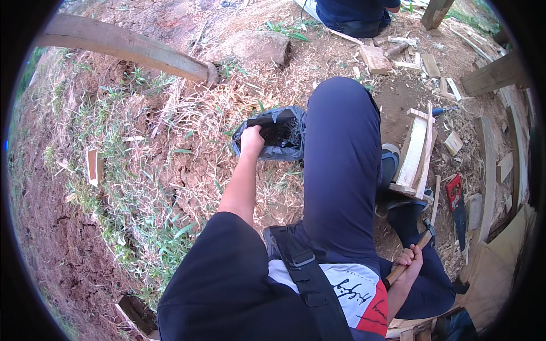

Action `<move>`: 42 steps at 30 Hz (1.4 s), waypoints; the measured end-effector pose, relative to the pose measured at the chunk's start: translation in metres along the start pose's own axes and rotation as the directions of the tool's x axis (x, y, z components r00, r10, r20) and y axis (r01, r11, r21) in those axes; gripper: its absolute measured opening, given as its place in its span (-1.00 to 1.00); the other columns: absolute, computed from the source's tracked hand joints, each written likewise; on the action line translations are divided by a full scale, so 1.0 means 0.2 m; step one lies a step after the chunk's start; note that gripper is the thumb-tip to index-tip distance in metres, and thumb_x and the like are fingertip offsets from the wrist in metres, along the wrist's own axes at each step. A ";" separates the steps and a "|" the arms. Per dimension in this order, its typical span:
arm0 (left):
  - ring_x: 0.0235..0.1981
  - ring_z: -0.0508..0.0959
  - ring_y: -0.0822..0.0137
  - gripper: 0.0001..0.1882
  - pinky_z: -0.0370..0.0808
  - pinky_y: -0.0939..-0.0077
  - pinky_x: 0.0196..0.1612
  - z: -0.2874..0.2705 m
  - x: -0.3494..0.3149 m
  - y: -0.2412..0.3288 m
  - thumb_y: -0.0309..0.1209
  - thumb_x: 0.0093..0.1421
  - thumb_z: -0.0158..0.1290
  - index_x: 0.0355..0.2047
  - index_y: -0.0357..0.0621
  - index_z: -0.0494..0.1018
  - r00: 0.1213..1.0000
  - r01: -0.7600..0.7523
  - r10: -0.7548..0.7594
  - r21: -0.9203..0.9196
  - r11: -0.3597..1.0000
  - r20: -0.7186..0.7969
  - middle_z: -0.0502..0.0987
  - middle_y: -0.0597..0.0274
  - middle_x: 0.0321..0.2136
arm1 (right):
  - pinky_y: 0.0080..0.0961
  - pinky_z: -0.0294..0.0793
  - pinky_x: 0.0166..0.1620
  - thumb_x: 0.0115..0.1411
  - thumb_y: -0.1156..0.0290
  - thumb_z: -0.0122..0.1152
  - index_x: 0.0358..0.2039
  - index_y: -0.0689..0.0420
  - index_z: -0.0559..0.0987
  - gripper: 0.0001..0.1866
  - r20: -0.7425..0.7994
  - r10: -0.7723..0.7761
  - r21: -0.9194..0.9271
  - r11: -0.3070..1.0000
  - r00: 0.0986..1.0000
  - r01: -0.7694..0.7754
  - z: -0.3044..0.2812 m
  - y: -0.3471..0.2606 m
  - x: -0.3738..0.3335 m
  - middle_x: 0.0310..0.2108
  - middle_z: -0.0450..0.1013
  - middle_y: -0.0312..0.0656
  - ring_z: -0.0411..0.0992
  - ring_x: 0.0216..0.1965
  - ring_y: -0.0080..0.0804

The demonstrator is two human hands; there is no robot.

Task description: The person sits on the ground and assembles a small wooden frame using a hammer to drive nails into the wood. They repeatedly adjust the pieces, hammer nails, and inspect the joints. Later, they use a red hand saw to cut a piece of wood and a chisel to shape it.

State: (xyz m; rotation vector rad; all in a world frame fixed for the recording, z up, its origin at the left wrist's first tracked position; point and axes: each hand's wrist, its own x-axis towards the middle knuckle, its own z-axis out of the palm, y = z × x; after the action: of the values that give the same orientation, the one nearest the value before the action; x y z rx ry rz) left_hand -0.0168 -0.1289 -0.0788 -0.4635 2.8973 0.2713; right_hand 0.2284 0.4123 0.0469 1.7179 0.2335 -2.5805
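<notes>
Nearest the body, the right hand (402,264) has its fingers wrapped round the wooden handle of a hammer (424,238), down by the right thigh and well clear of any wood to be struck. The left hand (252,141) is at the mouth of a black bag (278,154) on the ground beside the left knee. Its fingers dip past the near rim, and I cannot tell whether they grasp the plastic, something inside, or nothing.

The bag's mouth is spread wide. Within, on the right side, lies a tangle of thin, dark, shiny pieces (nails, I would guess, though they are too small to be sure of); the rest is in shadow.

The frame (414,150) stands beyond the right hand, by the shoes. Long pale strips run between a crosspiece at each end, so the basic shape seems made. Whether every joint is fastened does not show; my judgement is that the work is partway, with some nailing left.

Right of the frame lies a red-handled saw (455,196); past its far end is a blue-handled tool (439,111). Farther off, offcuts (430,66) litter the dirt, and a co-worker (352,17) sits at the top edge.
</notes>
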 end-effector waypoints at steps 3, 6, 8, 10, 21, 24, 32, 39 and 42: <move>-0.22 0.54 -0.06 -0.78 0.49 0.17 -0.10 0.03 -0.01 -0.05 -0.60 -0.02 0.00 -0.34 -0.22 0.55 0.997 -0.071 0.071 0.034 0.997 -0.009 0.53 -0.10 -0.30 | -0.71 0.23 -0.73 0.32 0.25 -0.10 -0.35 0.08 0.45 -0.78 -0.009 0.044 -0.001 0.999 0.999 -0.044 0.02 0.01 0.00 -0.69 0.19 -0.47 0.16 -0.77 -0.72; -0.27 0.53 -0.09 -0.89 0.49 0.13 -0.16 0.10 -0.05 -0.12 -0.57 0.02 0.02 -0.41 -0.26 0.50 0.999 -0.026 0.027 0.026 0.999 -0.044 0.51 -0.09 -0.35 | -0.70 0.25 -0.73 0.32 0.25 -0.09 -0.34 0.07 0.44 -0.80 -0.023 0.032 -0.063 0.997 0.999 -0.033 0.08 0.05 -0.01 -0.69 0.20 -0.46 0.16 -0.77 -0.71; -0.31 0.54 -0.08 -0.91 0.48 0.12 -0.18 0.12 -0.07 -0.13 -0.52 0.04 0.05 -0.43 -0.23 0.53 0.994 0.002 0.002 0.040 0.999 -0.107 0.52 -0.07 -0.38 | -0.71 0.25 -0.73 0.32 0.26 -0.08 -0.34 0.06 0.44 -0.81 -0.013 0.039 -0.066 0.997 0.999 -0.040 0.12 0.07 -0.02 -0.69 0.20 -0.46 0.16 -0.77 -0.72; -0.31 0.53 -0.09 -0.91 0.49 0.13 -0.20 0.13 -0.09 -0.12 -0.49 0.05 0.07 -0.43 -0.21 0.54 0.993 0.039 -0.033 0.055 0.998 -0.110 0.49 -0.07 -0.34 | -0.71 0.25 -0.73 0.32 0.26 -0.08 -0.34 0.05 0.43 -0.82 -0.008 0.040 -0.071 0.997 0.999 -0.040 0.15 0.07 -0.02 -0.69 0.19 -0.46 0.16 -0.78 -0.72; -0.10 0.41 0.11 -0.82 0.42 0.14 -0.11 0.06 -0.11 0.03 -0.35 0.08 0.06 -0.29 -0.05 0.52 0.991 -0.133 0.137 0.248 0.960 0.001 0.38 0.14 -0.23 | -0.70 0.24 -0.73 0.31 0.27 -0.06 -0.33 0.04 0.41 -0.84 -0.069 0.039 -0.114 0.992 0.997 -0.047 0.17 0.07 0.04 -0.69 0.18 -0.47 0.15 -0.78 -0.72; -0.22 0.47 0.01 -0.84 0.46 0.15 -0.12 0.18 -0.08 0.15 -0.36 0.06 0.11 -0.37 -0.13 0.55 0.973 -0.230 0.228 -0.111 0.967 -0.033 0.48 0.05 -0.32 | -0.71 0.23 -0.73 0.30 0.27 -0.05 -0.31 0.04 0.41 -0.85 -0.102 0.060 -0.127 0.989 0.993 -0.072 0.19 0.07 0.06 -0.68 0.20 -0.46 0.14 -0.78 -0.72; -0.09 0.44 -0.05 -0.67 0.44 0.10 -0.04 0.58 -0.09 0.28 -0.29 0.18 -0.09 -0.11 -0.18 0.44 0.974 -0.133 0.116 0.078 0.988 0.193 0.45 0.02 -0.12 | -0.70 0.24 -0.73 0.30 0.26 -0.03 -0.29 0.03 0.43 -0.86 -0.039 0.071 -0.182 0.980 0.997 -0.077 0.21 0.09 0.04 -0.69 0.20 -0.46 0.16 -0.77 -0.70; -0.12 0.44 -0.07 -0.78 0.41 0.16 -0.01 0.58 -0.09 0.23 -0.34 0.12 0.02 -0.29 -0.22 0.48 0.972 -0.179 0.195 -0.128 0.976 0.129 0.43 -0.09 -0.20 | -0.69 0.24 -0.73 0.30 0.25 -0.03 -0.29 0.01 0.43 -0.86 -0.093 0.057 -0.146 0.987 0.994 -0.070 0.19 0.08 0.08 -0.68 0.19 -0.47 0.16 -0.77 -0.71; -0.13 0.44 -0.02 -0.76 0.38 0.22 -0.01 0.52 -0.05 0.17 -0.28 0.06 0.13 -0.45 -0.25 0.50 0.985 0.050 0.012 -0.355 0.933 0.170 0.45 -0.15 -0.26 | -0.71 0.25 -0.72 0.29 0.26 -0.03 -0.30 0.01 0.43 -0.87 -0.065 0.068 -0.144 0.987 0.996 -0.077 0.22 0.08 0.06 -0.68 0.19 -0.48 0.17 -0.76 -0.72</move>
State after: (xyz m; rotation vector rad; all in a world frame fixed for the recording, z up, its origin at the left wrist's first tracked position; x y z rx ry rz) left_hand -0.0010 -0.0717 -0.1716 -0.4968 2.6766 0.8052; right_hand 0.1857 0.3905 0.0509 1.7210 0.3461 -2.3982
